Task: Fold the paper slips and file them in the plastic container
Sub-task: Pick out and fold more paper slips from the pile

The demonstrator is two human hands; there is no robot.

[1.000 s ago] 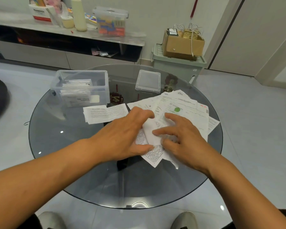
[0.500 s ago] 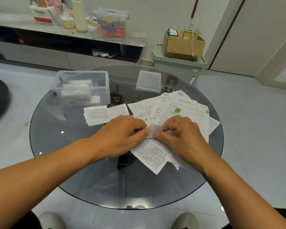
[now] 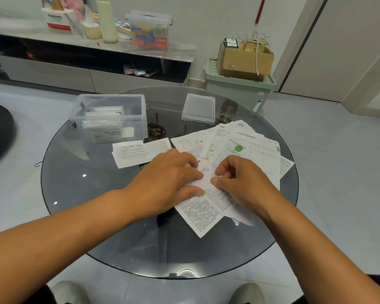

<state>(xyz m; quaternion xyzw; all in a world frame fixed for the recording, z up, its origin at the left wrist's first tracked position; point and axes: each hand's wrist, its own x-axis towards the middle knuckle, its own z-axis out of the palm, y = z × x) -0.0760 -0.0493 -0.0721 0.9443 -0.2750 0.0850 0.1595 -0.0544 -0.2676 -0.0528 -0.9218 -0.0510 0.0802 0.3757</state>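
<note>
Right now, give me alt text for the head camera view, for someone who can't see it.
Both hands, left hand and right hand, press a fold into a paper slip on a round glass table. Beyond lie loose slips, an open plastic container holding folded slips, and its lid.

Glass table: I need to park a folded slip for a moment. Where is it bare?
Bare: the glass table's left part, below the plastic container, and the near rim. Crowded: the right half under loose paper slips, where both the left hand and right hand work.
</note>
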